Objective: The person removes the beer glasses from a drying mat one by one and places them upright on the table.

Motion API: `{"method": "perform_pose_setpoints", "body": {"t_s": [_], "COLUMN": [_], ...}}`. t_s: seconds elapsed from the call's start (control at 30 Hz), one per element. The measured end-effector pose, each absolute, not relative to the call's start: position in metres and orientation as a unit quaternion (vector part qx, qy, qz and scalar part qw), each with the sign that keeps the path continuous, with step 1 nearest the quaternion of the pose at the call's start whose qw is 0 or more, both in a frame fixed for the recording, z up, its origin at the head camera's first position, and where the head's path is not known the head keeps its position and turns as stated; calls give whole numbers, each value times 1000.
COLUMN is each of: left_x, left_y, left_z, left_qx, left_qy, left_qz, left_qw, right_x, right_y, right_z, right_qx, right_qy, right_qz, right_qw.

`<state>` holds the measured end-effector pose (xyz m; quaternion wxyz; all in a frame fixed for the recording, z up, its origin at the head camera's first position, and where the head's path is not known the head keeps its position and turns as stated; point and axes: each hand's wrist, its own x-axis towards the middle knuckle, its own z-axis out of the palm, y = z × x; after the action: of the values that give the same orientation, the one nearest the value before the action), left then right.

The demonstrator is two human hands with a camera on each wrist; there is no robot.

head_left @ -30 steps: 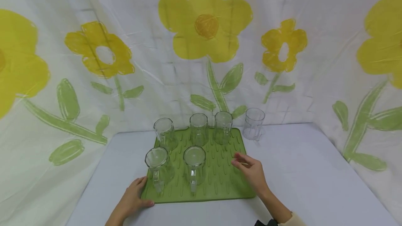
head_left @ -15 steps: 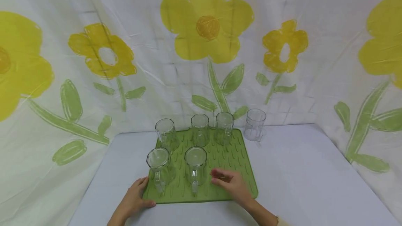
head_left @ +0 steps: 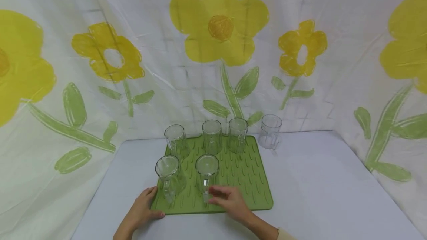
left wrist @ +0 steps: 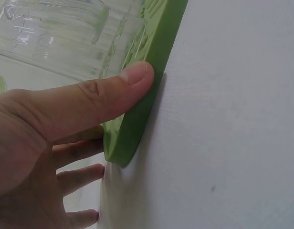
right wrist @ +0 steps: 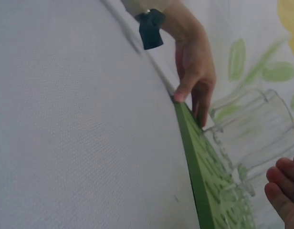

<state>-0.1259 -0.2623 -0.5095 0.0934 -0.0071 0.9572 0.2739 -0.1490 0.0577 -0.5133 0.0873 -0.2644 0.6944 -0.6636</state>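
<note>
Touching the near-left corner of the green mat (head_left: pixel 250 184), the left hand (head_left: pixel 141 210) has its fingers spread; the right hand (head_left: pixel 231 203), fingers parted, is at the handle (head_left: pixel 205 187) of the near-middle mug (head_left: pixel 207 171) on the mat, contact unclear; a sideways bump from it could tip that mug into the front-left mug (head_left: pixel 169 173)

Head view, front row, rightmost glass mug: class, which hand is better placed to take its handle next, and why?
Likely the right hand, close beside the handle of the glass mug; contact is unclear. The left hand is farther off, touching the near left corner of the green mat.
</note>
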Motion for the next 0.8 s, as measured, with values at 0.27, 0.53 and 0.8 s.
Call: {"method": "perform_pose_setpoints", "body": {"t_s": [0.27, 0.53, 0.8], "left_x": [-125, -126, -124], "left_y": [-262, -261, -261], "left_z": [-508, -505, -505], "left_qx": [-9, -1, -17], "left_qy": [956, 957, 953], "left_qz": [280, 277, 288], "left_qw": [91, 87, 96], "right_x": [-147, -146, -150], "right_y": [44, 37, 42], "right_z": [-517, -516, -508], "right_qx": [-265, -240, -234], "right_qy": [650, 662, 685], "right_qz": [-703, -703, -685], "right_qw": [113, 97, 84]}}
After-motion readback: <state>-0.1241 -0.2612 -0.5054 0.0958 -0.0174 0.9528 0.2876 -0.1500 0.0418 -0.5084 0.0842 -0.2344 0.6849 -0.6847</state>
